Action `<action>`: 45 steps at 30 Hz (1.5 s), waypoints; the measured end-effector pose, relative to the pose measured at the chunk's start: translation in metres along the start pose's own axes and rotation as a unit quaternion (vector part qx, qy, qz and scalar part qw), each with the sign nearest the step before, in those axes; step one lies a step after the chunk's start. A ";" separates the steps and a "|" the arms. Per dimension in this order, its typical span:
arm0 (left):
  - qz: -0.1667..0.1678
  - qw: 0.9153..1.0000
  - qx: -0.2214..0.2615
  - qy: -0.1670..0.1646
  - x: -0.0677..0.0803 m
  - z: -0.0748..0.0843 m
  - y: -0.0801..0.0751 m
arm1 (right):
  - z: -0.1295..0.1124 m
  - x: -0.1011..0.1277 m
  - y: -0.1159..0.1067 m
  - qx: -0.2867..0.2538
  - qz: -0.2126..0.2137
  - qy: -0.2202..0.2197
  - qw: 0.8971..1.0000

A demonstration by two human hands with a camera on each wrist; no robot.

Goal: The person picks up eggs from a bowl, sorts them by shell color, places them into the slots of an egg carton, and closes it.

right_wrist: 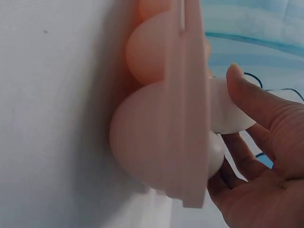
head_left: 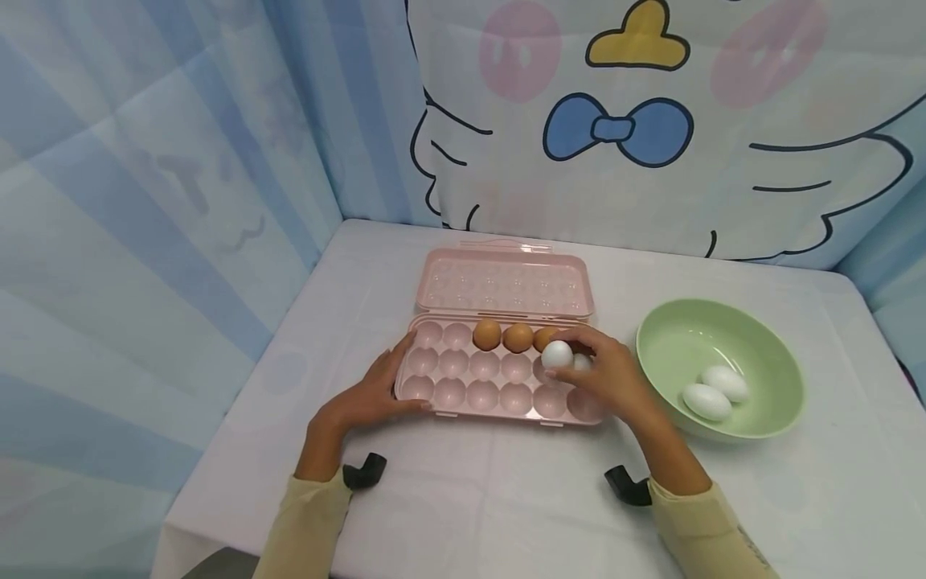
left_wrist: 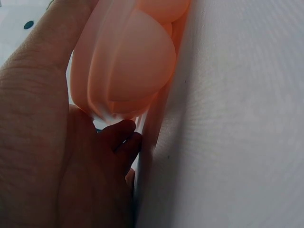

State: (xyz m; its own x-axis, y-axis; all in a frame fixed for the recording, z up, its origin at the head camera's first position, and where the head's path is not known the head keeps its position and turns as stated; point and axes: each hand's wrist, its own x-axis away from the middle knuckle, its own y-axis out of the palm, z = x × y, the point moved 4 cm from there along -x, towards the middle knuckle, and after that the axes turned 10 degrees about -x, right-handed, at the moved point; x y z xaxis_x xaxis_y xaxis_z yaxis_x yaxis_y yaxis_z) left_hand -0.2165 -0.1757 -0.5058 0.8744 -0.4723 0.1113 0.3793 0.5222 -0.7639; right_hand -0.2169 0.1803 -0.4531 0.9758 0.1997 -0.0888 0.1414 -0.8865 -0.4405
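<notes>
A pink egg tray (head_left: 470, 378) lies open in the middle of the table, its lid (head_left: 506, 283) folded back. Three brown eggs (head_left: 517, 338) sit in its far row. My right hand (head_left: 600, 370) pinches a white egg (head_left: 557, 355) over the tray's right part, with a second white egg (head_left: 582, 363) just under the fingers. In the right wrist view the white egg (right_wrist: 228, 114) shows behind the tray's rim (right_wrist: 190, 104). My left hand (head_left: 372, 390) rests on the tray's left end, fingers along its edge (left_wrist: 142, 118).
A green bowl (head_left: 760, 354) stands right of the tray with two white eggs (head_left: 714, 392) in it. A white cloth (head_left: 506, 498) covers the table. Blue striped curtains and a cartoon backdrop close off the left and back.
</notes>
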 end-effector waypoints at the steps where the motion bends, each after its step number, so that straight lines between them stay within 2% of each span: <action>1: 0.000 1.000 0.001 0.000 0.000 0.000 0.000 | 0.001 0.000 0.002 0.006 0.001 -0.003 1.000; 11: 0.000 1.000 0.006 -0.001 0.000 0.001 0.000 | 0.002 -0.001 0.012 0.028 0.006 -0.052 0.998; 28: 0.001 1.000 0.004 -0.014 0.000 -0.001 0.001 | 0.007 -0.004 0.015 0.050 0.002 -0.085 0.995; 45: 0.000 1.000 0.010 -0.018 0.001 0.000 0.000 | 0.005 -0.006 0.016 0.029 -0.006 -0.058 0.998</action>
State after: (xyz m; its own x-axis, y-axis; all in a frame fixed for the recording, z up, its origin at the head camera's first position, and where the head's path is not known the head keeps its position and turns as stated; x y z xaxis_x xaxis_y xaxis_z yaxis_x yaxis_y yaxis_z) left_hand -0.2154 -0.1765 -0.5056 0.8843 -0.4469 0.1351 0.3857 0.5363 -0.7507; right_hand -0.2211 0.1666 -0.4638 0.9479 0.2593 -0.1849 0.1388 -0.8589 -0.4930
